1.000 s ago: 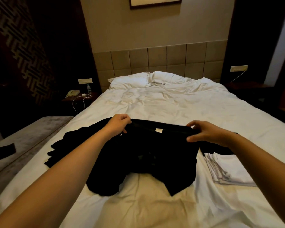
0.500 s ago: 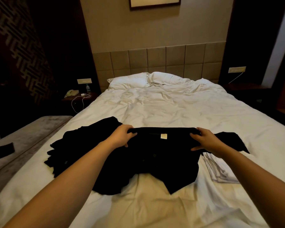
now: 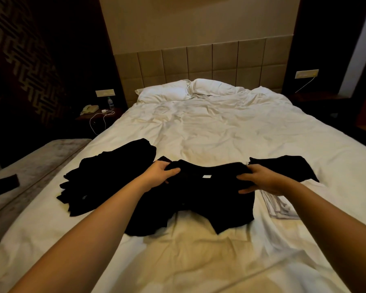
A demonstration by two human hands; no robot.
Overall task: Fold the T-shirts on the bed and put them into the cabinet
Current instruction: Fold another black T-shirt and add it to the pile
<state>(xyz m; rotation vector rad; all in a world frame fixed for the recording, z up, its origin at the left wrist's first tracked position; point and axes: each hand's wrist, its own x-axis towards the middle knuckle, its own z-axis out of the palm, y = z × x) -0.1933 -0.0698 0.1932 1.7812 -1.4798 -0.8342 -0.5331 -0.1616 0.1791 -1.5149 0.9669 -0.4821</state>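
A: Where does the crumpled black cotton T-shirt (image 3: 199,199) lie?

B: On the wide bed with the rumpled white sheet (image 3: 220,134), at the near middle, neckline edge toward twelve o'clock and hem toward six. A small white label (image 3: 206,176) shows just under the collar.

A: And the hands?

B: The left hand (image 3: 159,174) is closed on the shoulder at nine o'clock of the label, fingers (image 3: 171,171) curled over the cloth. The right hand (image 3: 260,180) is closed on the opposite shoulder at three o'clock, fingers (image 3: 244,177) pinching the edge.

A: So what does the coming move turn on?

B: The collar edge runs nine to three between the two hands, each equally near its own shoulder. The body trails toward six, bunched, so I judge it needs drawing flat before any fold.

A: Anything else nearby?

B: A heap of dark garments (image 3: 106,176) at nine o'clock, a folded white cloth stack (image 3: 280,209) at four o'clock. No cabinet shows.
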